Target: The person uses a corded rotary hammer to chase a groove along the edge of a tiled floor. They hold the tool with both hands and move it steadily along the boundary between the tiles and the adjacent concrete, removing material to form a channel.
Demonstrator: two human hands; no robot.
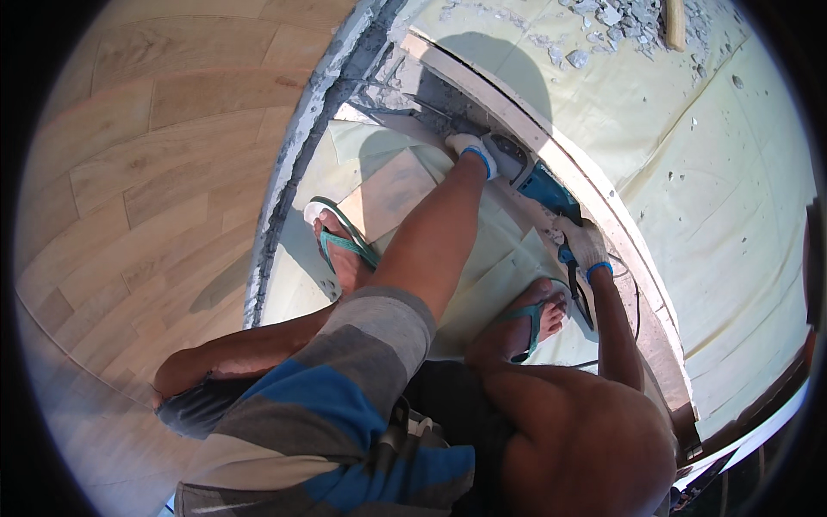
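Note:
A blue and grey rotary hammer (pixel 549 191) lies slantwise in the narrow strip beside a pale wooden edge, its thin bit (pixel 428 107) pointing to the far left into broken concrete (pixel 392 86). White work gloves with blue cuffs cover both hands. My left hand (pixel 471 152) is closed around the front of the tool, just behind the bit. At the rear, my right hand (pixel 587 245) grips its handle, from which a black cord (pixel 579 297) runs down near my right foot. The bit's tip is hard to make out against the grey concrete.
Wood-look floor tiles (pixel 164 155) spread on the left, ending at a rough broken edge (pixel 284 181). Pale sheeting (pixel 689 250) covers the right side, with grey rubble (pixel 616 21) and a wooden handle (pixel 674 24) at the far end. My sandalled feet (pixel 345 250) stand on sheeting close to the tool.

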